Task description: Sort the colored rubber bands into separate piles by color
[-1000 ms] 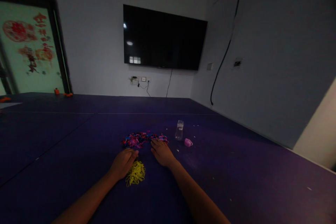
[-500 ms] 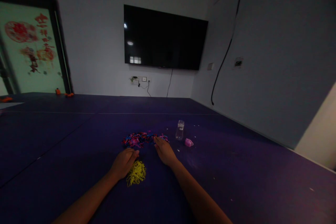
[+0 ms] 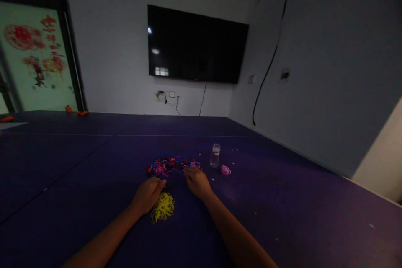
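Observation:
A loose pile of yellow rubber bands [image 3: 163, 207] lies on the dark purple surface. Beside its upper left edge rests my left hand [image 3: 148, 194], fingers curled together; whatever they hold, if anything, is hidden. Farther out spreads a heap of mixed rubber bands [image 3: 161, 167] in pink, red, blue and black. At the near right edge of that heap is my right hand [image 3: 197, 181], its fingertips bent down and drawn together. I cannot make out what is between them.
A clear plastic bottle [image 3: 215, 157] stands right of the heap, with a pink cap [image 3: 225, 170] close by. Small white scraps dot the purple mat [image 3: 298, 209]. A television [image 3: 197, 46] hangs on the far wall, and a black cable [image 3: 266, 73] dangles at the right.
My right hand has shifted slightly right, and its fingers, stretched over the mixed heap before, are now curled in. My left hand and the yellow pile stay where they were.

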{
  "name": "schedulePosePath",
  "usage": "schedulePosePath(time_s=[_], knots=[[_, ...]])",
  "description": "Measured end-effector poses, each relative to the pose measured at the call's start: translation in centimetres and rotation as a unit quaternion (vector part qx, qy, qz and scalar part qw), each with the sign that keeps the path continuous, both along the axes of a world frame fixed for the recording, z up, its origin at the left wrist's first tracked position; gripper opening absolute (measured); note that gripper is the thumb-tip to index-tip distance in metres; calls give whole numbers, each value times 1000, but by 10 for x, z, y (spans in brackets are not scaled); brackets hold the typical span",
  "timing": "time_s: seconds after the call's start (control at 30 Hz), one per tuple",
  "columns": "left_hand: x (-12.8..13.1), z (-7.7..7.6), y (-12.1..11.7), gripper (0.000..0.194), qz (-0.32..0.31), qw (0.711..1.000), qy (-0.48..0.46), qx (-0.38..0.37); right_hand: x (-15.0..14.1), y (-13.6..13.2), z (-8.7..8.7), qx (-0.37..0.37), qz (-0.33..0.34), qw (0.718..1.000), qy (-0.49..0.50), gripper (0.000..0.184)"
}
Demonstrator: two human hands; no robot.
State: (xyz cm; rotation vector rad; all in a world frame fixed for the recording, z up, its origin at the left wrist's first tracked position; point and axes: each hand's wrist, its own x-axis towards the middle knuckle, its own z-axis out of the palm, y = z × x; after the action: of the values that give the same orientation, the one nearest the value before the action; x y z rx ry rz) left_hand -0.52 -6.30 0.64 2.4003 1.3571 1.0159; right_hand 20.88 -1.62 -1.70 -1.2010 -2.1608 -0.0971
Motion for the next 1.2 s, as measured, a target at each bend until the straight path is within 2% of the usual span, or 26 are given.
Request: schedulePosePath(time_s=[0.17,0.3,0.4,0.6,0.7,0.83,0.97,1.03,1.1,1.2], knots=[[-2,-3,3,51,-7,1000,-9,-5,2,-5,0,-8,-21,992,120,20],[-4,-6,5,52,-5,1000,-16,-9,5,-19,-3,-72,-57,962,256,42],[-4,-5,5,52,-7,1000,-7,-9,7,-37,-4,-139,-24,940,310,53],[-4,-1,2,51,-19,1000,-3,-4,7,-63,-3,-190,8,956,222,54],[-5,-2,2,51,-20,1000,-3,-3,6,-64,-4,-190,6,962,198,56],[-5,-5,5,52,-13,1000,0,-1,6,-61,-6,-182,-5,960,213,57],[-5,-6,6,52,-17,1000,1,0,5,-64,-4,-188,20,960,205,55],[-5,-6,5,51,-20,1000,0,3,4,-67,-1,-180,49,969,164,48],[-4,-5,5,51,-19,1000,-3,4,3,-71,3,-164,79,977,108,33],[-4,-4,4,51,-18,1000,-2,-2,1,-74,7,-139,91,985,48,15]])
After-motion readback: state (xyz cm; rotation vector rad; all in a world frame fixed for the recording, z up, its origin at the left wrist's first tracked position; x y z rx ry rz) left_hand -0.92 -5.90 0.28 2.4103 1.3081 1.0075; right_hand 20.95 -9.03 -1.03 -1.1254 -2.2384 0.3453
